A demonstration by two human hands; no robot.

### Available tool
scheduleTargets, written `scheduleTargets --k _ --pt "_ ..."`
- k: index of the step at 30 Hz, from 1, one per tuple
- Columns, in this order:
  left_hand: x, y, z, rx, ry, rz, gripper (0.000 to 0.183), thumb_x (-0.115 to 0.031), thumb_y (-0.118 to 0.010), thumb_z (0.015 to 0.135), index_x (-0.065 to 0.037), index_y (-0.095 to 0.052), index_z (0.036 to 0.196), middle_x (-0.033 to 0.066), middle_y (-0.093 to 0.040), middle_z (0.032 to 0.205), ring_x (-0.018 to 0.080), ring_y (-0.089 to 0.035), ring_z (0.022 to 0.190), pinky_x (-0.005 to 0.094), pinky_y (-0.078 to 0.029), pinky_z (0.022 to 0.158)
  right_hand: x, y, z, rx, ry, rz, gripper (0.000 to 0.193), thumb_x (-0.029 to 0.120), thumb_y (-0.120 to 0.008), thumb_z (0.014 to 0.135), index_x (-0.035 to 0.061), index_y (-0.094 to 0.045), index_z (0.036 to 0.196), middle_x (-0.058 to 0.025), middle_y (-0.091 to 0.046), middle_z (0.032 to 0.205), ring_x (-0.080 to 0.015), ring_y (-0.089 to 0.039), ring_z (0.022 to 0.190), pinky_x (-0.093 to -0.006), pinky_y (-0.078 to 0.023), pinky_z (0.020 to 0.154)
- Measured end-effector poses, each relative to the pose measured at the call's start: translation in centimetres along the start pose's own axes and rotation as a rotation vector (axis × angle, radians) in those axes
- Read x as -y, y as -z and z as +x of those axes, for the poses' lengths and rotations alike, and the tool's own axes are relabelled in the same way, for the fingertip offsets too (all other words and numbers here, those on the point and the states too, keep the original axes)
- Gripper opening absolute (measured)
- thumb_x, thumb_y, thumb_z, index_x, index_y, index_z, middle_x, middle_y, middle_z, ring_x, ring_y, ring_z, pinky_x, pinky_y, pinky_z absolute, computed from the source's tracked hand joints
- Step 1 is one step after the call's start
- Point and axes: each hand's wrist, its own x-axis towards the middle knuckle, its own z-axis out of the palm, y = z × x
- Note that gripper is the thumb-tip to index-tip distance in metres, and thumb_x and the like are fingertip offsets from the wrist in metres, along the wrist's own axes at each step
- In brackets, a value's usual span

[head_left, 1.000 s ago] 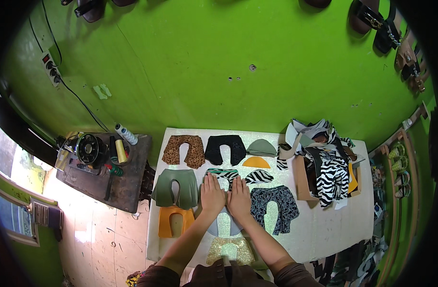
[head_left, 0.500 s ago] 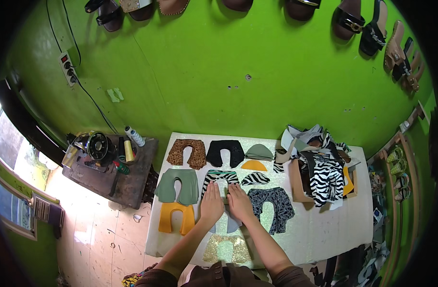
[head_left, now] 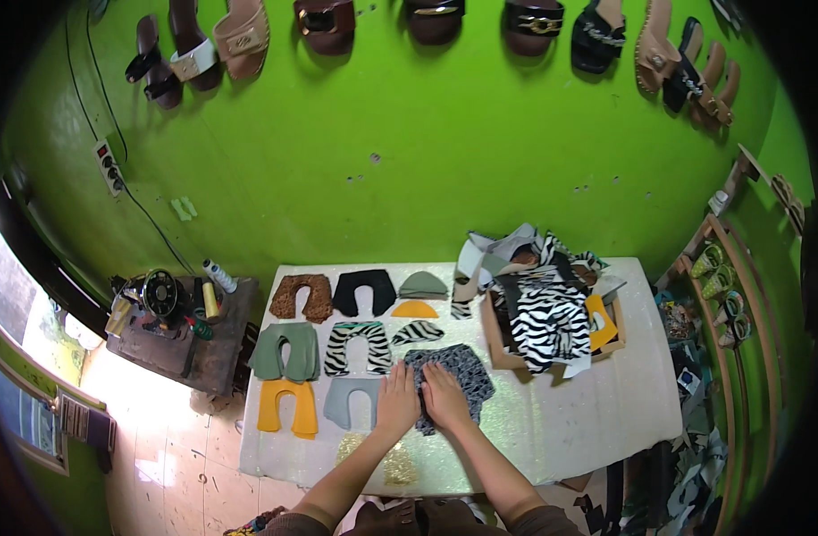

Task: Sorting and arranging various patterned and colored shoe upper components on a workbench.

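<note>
Head view: the grey-and-black patterned piece (head_left: 469, 382) lies on the desk (head_left: 565, 433) at the centre of the frame, slightly below the middle, and is partly covered by the hands. The right hand (head_left: 446, 400) rests on this piece, with its fingers extended, side by side and not curled round anything. The left hand (head_left: 398, 402) is set at the piece's left edge, its fingers likewise straight and pressed together; whether they touch the material or only the desk cannot be told. The thumbs are not clear enough to rule out a light hold. The step in hand appears to be flattening or squaring the patterned piece. To the left of the hands, a zebra-striped piece (head_left: 337, 350) and a pale grey piece (head_left: 339, 406) lie one above the other; a yellow piece (head_left: 271, 409) lies further left. A gold glitter piece (head_left: 400, 466) lies below, toward the lower edge of the frame. A cardboard box (head_left: 505, 347) heaped with cut material stands right of centre. In judgement, the next move calls for light, even pressure from both hands, then a clear upward release, so that neither the patterned piece nor the adjacent pale grey piece is dragged.
</note>
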Motion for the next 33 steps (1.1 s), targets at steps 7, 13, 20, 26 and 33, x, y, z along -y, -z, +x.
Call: scheduleTargets --k 7,13,20,26,33 --pt "-7.8 0.4 1.9 -0.047 -0.075 -0.118 0.055 -0.019 -0.048 0.08 -0.005 -0.034 0.132 0.0232 -0.025 0.138 0.0361 -0.034 0.123 0.0457 -0.031 0.098 -3.2 6.7 -2.4 -0.062 -0.005 0.049 0.036 0.021 -0.042 0.088 0.0006 -0.049 0.117 -0.0172 -0.051 0.119 -0.0335 -0.043 0.115 -0.0396 -0.033 0.098" --pt "-13.1 -0.8 1.5 -0.044 -0.044 -0.138 0.064 -0.023 -0.052 0.078 -0.003 -0.028 0.134 0.0275 -0.024 0.136 0.0383 -0.032 0.123 0.0456 -0.031 0.097 -6.8 10.4 -5.1 -0.089 0.014 0.044 0.037 0.024 -0.041 0.089 -0.0009 -0.05 0.115 -0.0176 -0.051 0.119 -0.033 -0.042 0.116 -0.0398 -0.033 0.097" --pt "-16.6 -1.9 2.2 -0.137 -0.064 -0.207 0.068 -0.026 -0.053 0.078 0.001 -0.025 0.134 0.0324 -0.021 0.135 0.0428 -0.035 0.118 0.0475 -0.031 0.096 -8.4 13.9 -6.1 -0.158 0.082 0.097 0.035 0.02 -0.042 0.089 -0.0042 -0.052 0.111 -0.0189 -0.052 0.115 -0.0331 -0.046 0.111 -0.0391 -0.035 0.095" --pt "-18.5 -1.1 3.7 -0.201 -0.051 -0.243 0.07 -0.027 -0.058 0.077 0.002 -0.028 0.132 0.035 -0.021 0.133 0.0447 -0.042 0.109 0.0449 -0.035 0.092 -9.3 16.3 -5.6 -0.245 0.157 0.182 0.028 0.016 -0.044 0.087 -0.0034 -0.055 0.104 -0.0171 -0.056 0.104 -0.0318 -0.051 0.101 -0.0397 -0.039 0.087" --pt "-19.6 0.1 9.7 -0.158 -0.16 -0.098 0.07 -0.035 -0.058 0.077 -0.009 -0.029 0.134 0.0257 -0.025 0.136 0.0391 -0.035 0.12 0.0498 -0.032 0.096 -11.9 19.1 -1.8 -0.347 0.099 0.089 0.025 0.012 -0.049 0.082 0.0007 -0.054 0.104 -0.0159 -0.055 0.099 -0.0325 -0.049 0.098 -0.0414 -0.037 0.087"
